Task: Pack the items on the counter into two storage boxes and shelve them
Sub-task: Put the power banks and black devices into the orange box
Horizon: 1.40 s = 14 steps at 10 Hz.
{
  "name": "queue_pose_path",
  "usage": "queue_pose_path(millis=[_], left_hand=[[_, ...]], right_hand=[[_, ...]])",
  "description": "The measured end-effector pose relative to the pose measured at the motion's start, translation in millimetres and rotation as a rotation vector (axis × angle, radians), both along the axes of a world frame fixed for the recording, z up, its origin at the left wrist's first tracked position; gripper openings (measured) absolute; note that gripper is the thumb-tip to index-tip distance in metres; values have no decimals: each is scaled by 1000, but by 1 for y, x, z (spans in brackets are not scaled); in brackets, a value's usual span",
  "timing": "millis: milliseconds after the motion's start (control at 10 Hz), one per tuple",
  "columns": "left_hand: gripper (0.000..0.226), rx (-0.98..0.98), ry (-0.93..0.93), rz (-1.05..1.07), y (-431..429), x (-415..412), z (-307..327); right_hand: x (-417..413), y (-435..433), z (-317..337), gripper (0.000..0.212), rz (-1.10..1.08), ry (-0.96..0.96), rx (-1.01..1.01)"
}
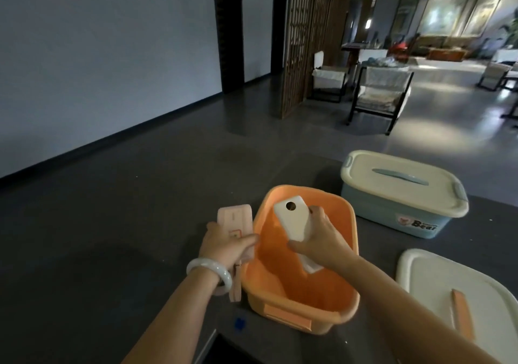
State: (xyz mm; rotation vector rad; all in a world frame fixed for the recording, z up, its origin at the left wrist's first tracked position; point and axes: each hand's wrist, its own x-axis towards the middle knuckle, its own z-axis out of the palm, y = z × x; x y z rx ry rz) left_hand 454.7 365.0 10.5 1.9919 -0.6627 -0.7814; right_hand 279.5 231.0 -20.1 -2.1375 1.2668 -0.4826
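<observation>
Head view: an orange storage box (pixel 286 285) stands open near the front edge of the dark tabletop (pixel 490 223), a little left of its middle. Inside it, a small white item (pixel 309 265) lies against the right inner wall, partly hidden under the right wrist; what it is cannot be told. The rest of the box interior that shows is bare orange plastic.

The right hand (pixel 322 240) holds a white phone case (pixel 293 219) within the outline of the box's open mouth, its fingers (pixel 316 210) curled round the case's far edge and the thumb on the near end. The case is flat with rounded corners and has a round hole near its upper end. It is tilted, hole end away from the person.

Just beside the box's left wall, the left hand (pixel 224 247) grips a pale pink case (pixel 235 220), thumb across its face. A pink strap (pixel 235 290) hangs down below the wrist, which wears a white bangle (pixel 208 269).

Toward the tabletop's far right corner sits a blue storage box (pixel 392 212), closed by a cream lid (pixel 403 178) with a blue handle and side clips; the front wall carries a label reading "Bear". Its contents cannot be seen. A loose cream lid (pixel 437 276) with an orange handle lies flat near the right front edge, apart from both boxes.
</observation>
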Motion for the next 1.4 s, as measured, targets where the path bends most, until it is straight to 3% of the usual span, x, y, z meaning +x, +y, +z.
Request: queue_pose_path(millis=[500, 900, 1200, 1400], left_hand=[[63, 62, -11, -148, -24, 26, -11], [74, 85, 93, -405, -57, 56, -7], [83, 114, 68, -397, -61, 56, -8], [94, 116, 48, -388, -61, 53, -4]], right_hand=[[13, -26, -28, 107, 257, 160, 115], [12, -49, -35, 103, 526, 401, 380], [12, -50, -50, 110, 559, 518, 528], [18, -37, -60, 90, 464, 523, 452]])
